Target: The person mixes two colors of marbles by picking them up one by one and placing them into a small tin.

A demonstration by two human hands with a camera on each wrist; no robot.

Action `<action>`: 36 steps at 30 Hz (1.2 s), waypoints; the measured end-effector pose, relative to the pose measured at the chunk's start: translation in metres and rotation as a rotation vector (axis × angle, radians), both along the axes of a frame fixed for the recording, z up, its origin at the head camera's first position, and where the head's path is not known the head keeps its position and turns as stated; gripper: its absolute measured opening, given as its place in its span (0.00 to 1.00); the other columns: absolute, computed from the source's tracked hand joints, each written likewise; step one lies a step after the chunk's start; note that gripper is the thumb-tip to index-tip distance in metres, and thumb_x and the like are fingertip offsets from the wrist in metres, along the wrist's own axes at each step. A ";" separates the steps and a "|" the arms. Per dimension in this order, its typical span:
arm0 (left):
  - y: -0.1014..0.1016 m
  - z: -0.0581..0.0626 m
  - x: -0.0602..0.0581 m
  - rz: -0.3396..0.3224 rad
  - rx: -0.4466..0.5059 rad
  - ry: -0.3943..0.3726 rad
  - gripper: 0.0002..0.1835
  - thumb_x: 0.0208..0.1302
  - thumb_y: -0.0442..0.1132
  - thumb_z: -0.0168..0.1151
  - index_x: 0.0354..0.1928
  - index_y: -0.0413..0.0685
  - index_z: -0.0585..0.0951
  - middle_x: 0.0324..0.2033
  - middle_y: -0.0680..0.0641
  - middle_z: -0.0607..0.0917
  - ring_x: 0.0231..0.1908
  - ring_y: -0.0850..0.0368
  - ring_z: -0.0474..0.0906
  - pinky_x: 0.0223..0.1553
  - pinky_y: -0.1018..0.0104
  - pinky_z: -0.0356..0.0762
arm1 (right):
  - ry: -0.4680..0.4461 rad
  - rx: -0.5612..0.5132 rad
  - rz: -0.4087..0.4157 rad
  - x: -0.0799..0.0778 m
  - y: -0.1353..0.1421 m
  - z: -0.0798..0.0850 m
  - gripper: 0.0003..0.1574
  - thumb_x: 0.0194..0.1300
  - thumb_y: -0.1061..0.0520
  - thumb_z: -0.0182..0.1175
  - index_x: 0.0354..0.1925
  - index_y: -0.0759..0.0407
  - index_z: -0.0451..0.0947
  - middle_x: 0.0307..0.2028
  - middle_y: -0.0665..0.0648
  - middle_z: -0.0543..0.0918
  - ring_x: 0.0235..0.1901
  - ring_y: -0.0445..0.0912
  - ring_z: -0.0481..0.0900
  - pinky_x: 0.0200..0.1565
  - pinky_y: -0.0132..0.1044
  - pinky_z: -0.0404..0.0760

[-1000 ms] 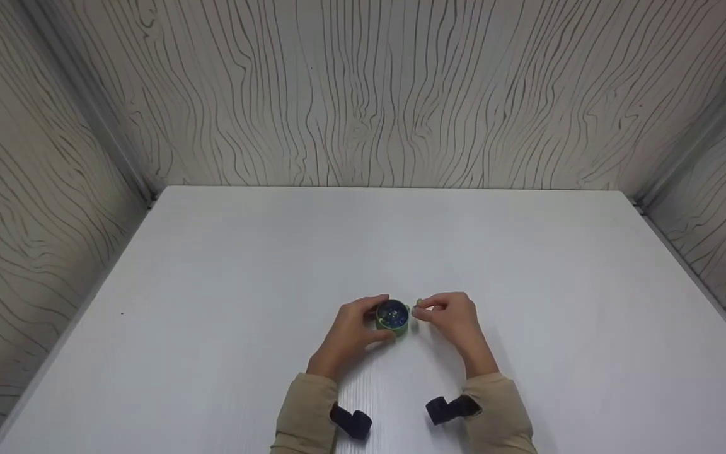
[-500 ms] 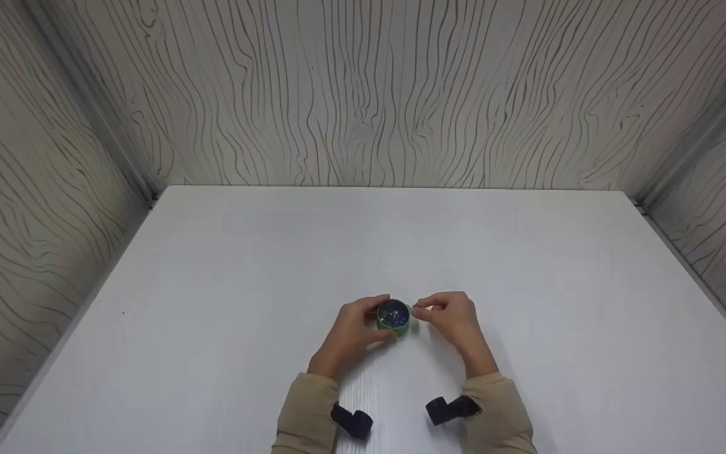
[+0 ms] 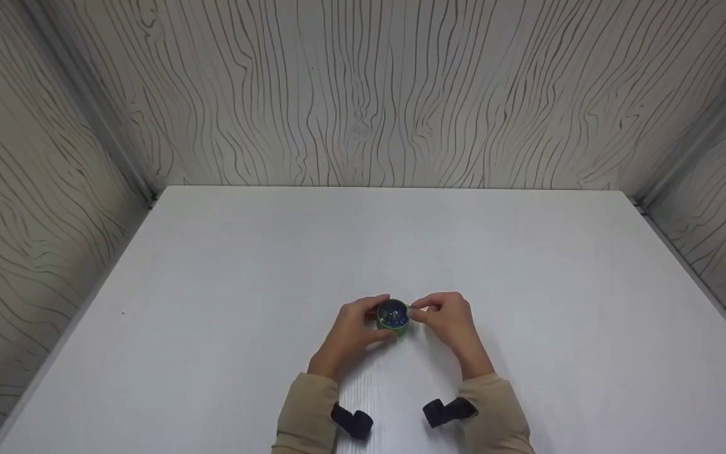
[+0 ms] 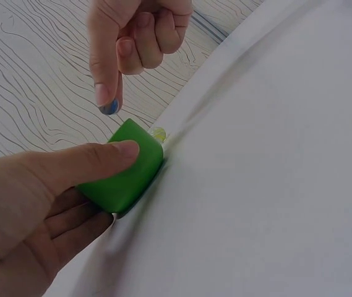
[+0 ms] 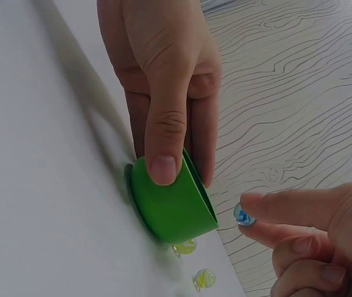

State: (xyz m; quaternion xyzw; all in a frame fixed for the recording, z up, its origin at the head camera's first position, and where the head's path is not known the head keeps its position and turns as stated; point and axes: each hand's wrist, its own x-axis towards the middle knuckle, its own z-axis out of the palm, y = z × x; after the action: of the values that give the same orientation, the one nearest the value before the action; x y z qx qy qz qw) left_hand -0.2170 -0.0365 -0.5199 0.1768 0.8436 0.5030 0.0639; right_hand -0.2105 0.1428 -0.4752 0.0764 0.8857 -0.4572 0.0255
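Note:
My left hand (image 3: 350, 326) holds a small green cup (image 5: 172, 207) by its side, thumb on one side and fingers on the other. In the head view the cup stands mouth up, and its inside looks dark blue with shiny specks. My right hand (image 3: 453, 318) pinches a clear marble with blue in it (image 5: 244, 216) between thumb and index finger; its other fingers are curled in. This marble is right by the cup's rim, just outside the opening in the right wrist view. Two clear marbles with yellow in them, one close against the cup (image 5: 187, 247) and another farther off (image 5: 205, 278), lie on the table.
The white table (image 3: 262, 265) spreads out on all sides of the hands. Panels with a wood-grain pattern (image 3: 363, 94) rise behind it and at both sides. A black wrist camera (image 3: 355, 424) sticks out from each tan sleeve.
My right hand has shifted slightly left, bringing its fingertips from beside the cup to its rim. The left hand and the cup have stayed in place.

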 end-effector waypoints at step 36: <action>-0.001 0.000 0.000 -0.006 0.000 -0.002 0.33 0.53 0.34 0.71 0.63 0.39 0.73 0.58 0.38 0.80 0.59 0.46 0.78 0.64 0.55 0.76 | 0.060 -0.017 0.054 0.000 -0.005 -0.004 0.09 0.52 0.62 0.70 0.33 0.66 0.87 0.13 0.45 0.64 0.18 0.39 0.60 0.21 0.25 0.58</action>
State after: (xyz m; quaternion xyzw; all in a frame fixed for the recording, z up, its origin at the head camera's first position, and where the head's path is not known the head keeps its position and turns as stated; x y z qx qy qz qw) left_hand -0.2169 -0.0371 -0.5199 0.1789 0.8429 0.5030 0.0663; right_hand -0.2108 0.1377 -0.4793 0.0385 0.8839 -0.4659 0.0120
